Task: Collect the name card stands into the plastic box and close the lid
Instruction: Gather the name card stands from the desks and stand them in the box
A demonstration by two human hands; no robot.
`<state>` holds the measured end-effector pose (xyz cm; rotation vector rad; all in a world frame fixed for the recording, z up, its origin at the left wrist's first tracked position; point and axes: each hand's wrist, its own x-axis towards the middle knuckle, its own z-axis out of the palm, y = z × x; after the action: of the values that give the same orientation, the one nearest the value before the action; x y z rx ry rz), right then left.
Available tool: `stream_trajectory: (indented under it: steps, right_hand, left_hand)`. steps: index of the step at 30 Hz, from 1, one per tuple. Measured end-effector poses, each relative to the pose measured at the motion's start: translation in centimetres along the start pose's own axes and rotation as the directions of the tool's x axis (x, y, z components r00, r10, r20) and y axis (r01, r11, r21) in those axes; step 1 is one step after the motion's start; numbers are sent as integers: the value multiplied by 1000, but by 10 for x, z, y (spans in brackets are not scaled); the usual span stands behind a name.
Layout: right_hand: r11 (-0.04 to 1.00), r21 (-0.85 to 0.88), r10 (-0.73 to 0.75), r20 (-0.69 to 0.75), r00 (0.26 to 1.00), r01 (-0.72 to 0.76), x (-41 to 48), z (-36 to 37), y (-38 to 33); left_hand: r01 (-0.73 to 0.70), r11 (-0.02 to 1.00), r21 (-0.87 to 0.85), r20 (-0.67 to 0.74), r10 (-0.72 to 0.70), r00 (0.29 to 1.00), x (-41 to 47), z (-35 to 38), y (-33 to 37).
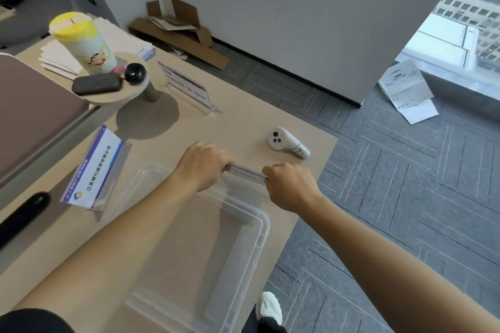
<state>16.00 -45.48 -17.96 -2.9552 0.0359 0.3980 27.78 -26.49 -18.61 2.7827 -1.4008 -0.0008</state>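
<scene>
A clear name card stand point(246, 171) is grasped at both ends. The left grip point(201, 167) is clenched round its left end and the right grip point(290, 186) round its right end, with the backs of both turned up. Only a narrow transparent strip of the stand is seen between the two fists. It is held over the far end of the plastic box point(261, 227); whether it touches the rim cannot be told. The box is clear and open-topped, and it is set on the table point(243, 121) near its right edge, under both forearms.

Just beyond the right grip, a white handheld device point(288, 143) is laid on the table. A second name card stand point(94, 170), carrying a white and purple card, is placed to the left of the box. A third name card stand point(186, 86) is seen further off, towards the table's far edge.

Behind these, a small round shelf point(127, 94) is loaded with a yellow-lidded cup point(84, 40), a black case point(97, 85) and a black ball point(134, 73). A stack of white papers point(121, 35) is spread behind the cup. On the grey carpet, flattened cardboard point(176, 32) is piled against the wall, and a white shoe point(269, 305) is seen beside the table.
</scene>
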Motion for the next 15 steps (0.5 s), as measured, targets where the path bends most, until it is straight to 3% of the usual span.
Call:
stream_trajectory:
  steps: [2,8,12,15]
  right_hand:
    - [998,-3,-61,-42,997,61,-13,-24,1]
    - [955,152,-256,-21,966,256,-43,-82,-12]
    - [853,393,-323,-119,939,343,-64,-103,-45]
    - [711,607,-314,-177,933,355,-78,-105,-86]
  left_hand:
    - [49,999,-23,1,-49,999,-16,-26,10]
    - [207,975,-77,175,-192,966,-89,-100,40]
    - [362,913,-188,119,-345,931,-163,-124,55]
    - [456,849,-266,2,-473,881,-220,-135,69]
